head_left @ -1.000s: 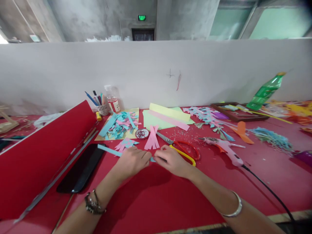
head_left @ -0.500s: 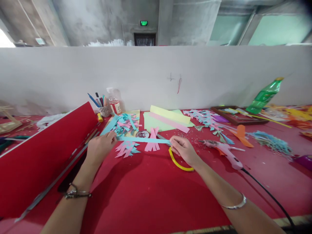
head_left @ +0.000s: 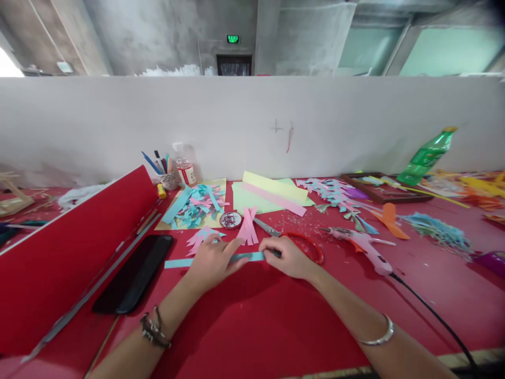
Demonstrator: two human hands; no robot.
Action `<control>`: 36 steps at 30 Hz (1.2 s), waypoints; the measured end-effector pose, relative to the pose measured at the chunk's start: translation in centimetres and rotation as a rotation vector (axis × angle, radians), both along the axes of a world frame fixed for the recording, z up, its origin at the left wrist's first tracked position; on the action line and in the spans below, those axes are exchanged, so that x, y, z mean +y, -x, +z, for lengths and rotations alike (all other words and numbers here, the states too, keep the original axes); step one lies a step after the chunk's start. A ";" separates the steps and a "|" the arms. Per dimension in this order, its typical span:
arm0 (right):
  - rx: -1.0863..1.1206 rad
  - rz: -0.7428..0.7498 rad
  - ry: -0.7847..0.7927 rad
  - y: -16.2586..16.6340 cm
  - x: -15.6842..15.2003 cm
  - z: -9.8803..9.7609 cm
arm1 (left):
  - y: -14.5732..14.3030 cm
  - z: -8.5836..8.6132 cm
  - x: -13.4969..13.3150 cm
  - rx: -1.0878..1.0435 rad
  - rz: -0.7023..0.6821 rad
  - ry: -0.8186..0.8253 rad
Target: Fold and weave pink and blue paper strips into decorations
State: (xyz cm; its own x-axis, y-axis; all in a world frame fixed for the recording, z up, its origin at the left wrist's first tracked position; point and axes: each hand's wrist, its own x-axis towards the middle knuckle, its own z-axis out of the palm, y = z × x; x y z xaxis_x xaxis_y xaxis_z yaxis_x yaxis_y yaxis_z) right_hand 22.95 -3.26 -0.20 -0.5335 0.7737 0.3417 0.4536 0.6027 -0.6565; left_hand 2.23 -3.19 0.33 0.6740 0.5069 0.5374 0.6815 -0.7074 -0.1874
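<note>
A light blue paper strip [head_left: 177, 263] lies nearly flat across the red table, its left end loose. My left hand [head_left: 211, 263] rests over the strip's middle, fingers apart and thumb extended along it. My right hand [head_left: 292, 257] is closed, pinching the strip's right end; a small dark part shows by its fingertips and I cannot make it out. Just behind that hand lie scissors [head_left: 267, 227] with a red handle loop, partly covered. Several crossed pink strips [head_left: 248, 226] lie beyond the hands. A pink and blue fringed paper piece [head_left: 197, 241] is partly hidden by my left fingers.
A black phone [head_left: 134, 273] and a leaning red board [head_left: 79, 252] are at left. Cut strips [head_left: 201, 202], a round tin [head_left: 231, 220] and paper sheets [head_left: 272, 192] lie behind. At right are a pink glue gun [head_left: 365, 245] with its cord and a green bottle [head_left: 428, 158].
Both hands have come down toward me with the strip. My left hand let go of its left end and moved right onto its middle. The phone and the red scissor loop now show.
</note>
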 end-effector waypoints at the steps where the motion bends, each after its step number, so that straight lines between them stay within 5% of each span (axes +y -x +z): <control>1: -0.016 -0.026 -0.022 -0.1 0.1 0.1 | 0.2 -0.3 0.3 0.018 -0.006 0.010; 7: -0.114 -0.083 -0.282 0.8 -0.4 0.1 | 0.1 -1.1 0.5 -0.028 -0.003 0.184; 18: -0.211 -0.108 -0.299 1.7 -1.1 0.2 | -0.7 -0.2 -0.4 -0.193 -0.151 0.754; 24: -0.234 -0.050 -0.310 2.5 -1.3 -0.7 | -1.0 0.1 -1.0 -0.211 -0.172 0.856; 36: -0.211 -0.138 -0.377 2.6 -1.2 -1.1 | -1.1 -0.8 -0.6 -0.126 -0.105 0.703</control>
